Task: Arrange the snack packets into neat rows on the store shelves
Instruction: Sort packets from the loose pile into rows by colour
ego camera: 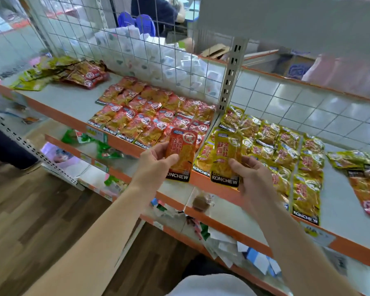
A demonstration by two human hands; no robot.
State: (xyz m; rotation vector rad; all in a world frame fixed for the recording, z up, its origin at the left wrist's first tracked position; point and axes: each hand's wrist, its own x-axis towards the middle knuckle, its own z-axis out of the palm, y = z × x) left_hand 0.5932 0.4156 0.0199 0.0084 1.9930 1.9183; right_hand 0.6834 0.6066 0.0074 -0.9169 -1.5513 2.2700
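Observation:
My left hand (156, 161) grips a red snack packet (183, 150) upright, just in front of the shelf edge (214, 182). My right hand (250, 174) holds a yellow snack packet (226, 157) beside it, also upright. Behind the red packet lie overlapping rows of red packets (150, 112) on the left shelf bay. Rows of yellow packets (286, 150) fill the right bay. Both held packets hang above the front edge, close to where the two groups meet.
A loose heap of green and red packets (68, 73) lies at the shelf's far left. More mixed packets (363, 178) lie at the right. A slotted upright post (231, 75) and a wire grid back (137, 39) divide the bays. Lower shelves (201, 206) hold scattered items.

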